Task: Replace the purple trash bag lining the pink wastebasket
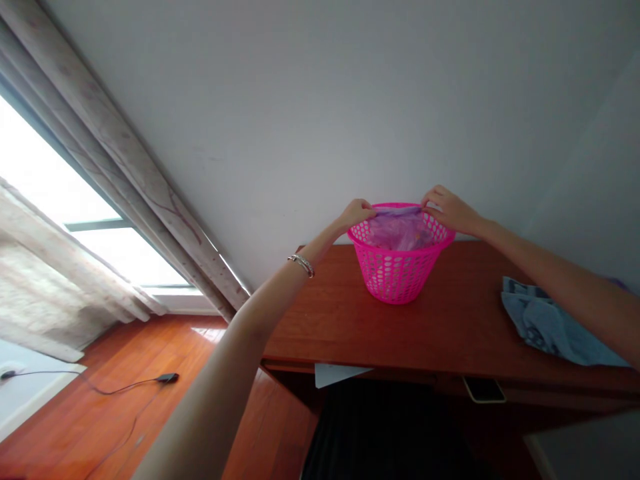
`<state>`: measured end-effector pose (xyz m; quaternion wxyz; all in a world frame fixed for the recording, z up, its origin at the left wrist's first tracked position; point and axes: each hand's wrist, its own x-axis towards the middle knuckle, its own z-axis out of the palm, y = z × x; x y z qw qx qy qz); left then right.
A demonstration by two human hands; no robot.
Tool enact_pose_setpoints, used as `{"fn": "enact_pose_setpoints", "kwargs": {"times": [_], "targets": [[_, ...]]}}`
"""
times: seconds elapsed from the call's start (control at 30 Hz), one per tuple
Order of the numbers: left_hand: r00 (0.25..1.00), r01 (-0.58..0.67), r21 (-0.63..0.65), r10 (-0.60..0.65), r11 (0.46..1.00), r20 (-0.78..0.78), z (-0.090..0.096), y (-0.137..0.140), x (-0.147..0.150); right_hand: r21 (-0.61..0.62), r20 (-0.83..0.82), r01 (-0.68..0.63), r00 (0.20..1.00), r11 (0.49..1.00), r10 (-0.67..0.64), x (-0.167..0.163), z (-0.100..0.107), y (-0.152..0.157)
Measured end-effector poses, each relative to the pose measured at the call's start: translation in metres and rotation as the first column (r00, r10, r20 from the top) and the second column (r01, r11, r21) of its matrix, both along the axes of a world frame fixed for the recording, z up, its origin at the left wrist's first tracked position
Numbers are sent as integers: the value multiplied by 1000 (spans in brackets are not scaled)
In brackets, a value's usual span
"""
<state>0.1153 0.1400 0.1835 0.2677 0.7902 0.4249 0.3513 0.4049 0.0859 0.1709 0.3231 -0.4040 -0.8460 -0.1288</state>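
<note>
My left hand (pixel 356 213) and right hand (pixel 447 208) pinch the purple bag (pixel 400 230) over the pink basket (pixel 397 273) rim (far side next, I reckon).

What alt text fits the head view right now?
Both hands, left hand and right hand, grip the edge of a purple bag at the rim of a pink basket on a wooden desk. A blue cloth lies at right.

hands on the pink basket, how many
2: the left hand grips the near-left rim of the pink basket, the right hand the right rim, both pinching the purple bag inside.
</note>
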Motion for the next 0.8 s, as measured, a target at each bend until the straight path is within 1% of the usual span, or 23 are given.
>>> {"fn": "enact_pose_setpoints", "kwargs": {"times": [0.07, 0.13, 0.2, 0.27, 0.33, 0.37, 0.43, 0.47, 0.53, 0.57, 0.63, 0.7, 0.73, 0.8], "targets": [[997, 53, 0, -53, 999, 54, 0, -1, 7, -10, -48, -37, 998, 999, 37, -7, 2, -1], [989, 137, -2, -137, 991, 48, 2, -5, 16, -12, -53, -73, 996, 997, 73, -18, 4, -3], [976, 218, 9, -218, 976, -8, 8, -9, 23, -14, 9, -84, 996, 996, 84, -28, 7, -5], [970, 238, 50, -234, 970, -67, 13, -13, 27, -14, 88, -65, 994, 998, 66, -34, 9, -6], [982, 173, 110, -162, 979, -100, 18, -15, 27, -8, 90, -42, 995, 999, 43, -33, 11, -6], [988, 120, 146, -105, 982, -109, 20, -14, 26, -12, 48, -33, 998, 999, 33, -30, 12, -5], [994, -6, 220, 30, 976, -107, 23, -11, 19, -42, -107, 14, 994, 999, -19, -22, 13, -5], [990, -75, 247, 101, 966, -95, 23, -9, 15, -68, -206, 60, 976, 996, -72, -16, 13, -5], [975, -198, 260, 218, 945, -49, 23, -3, 2, -169, -390, 128, 902, 977, -186, -3, 13, -7], [967, -245, 236, 256, 940, -14, 23, 0, -6, -235, -477, 120, 850, 964, -222, 4, 13, -9], [954, -299, 135, 292, 945, 71, 22, 4, -21, -362, -624, 16, 739, 932, -255, 19, 12, -15], [935, -318, 22, 310, 948, 170, 21, 6, -37, -438, -725, -118, 632, 891, -273, 35, 12, -22], [922, -324, -22, 321, 946, 217, 21, 6, -44, -453, -757, -166, 591, 876, -280, 42, 12, -27], [891, -333, -88, 344, 939, 298, 24, 7, -56, -473, -786, -267, 559, 840, -265, 57, 15, -37]]}}
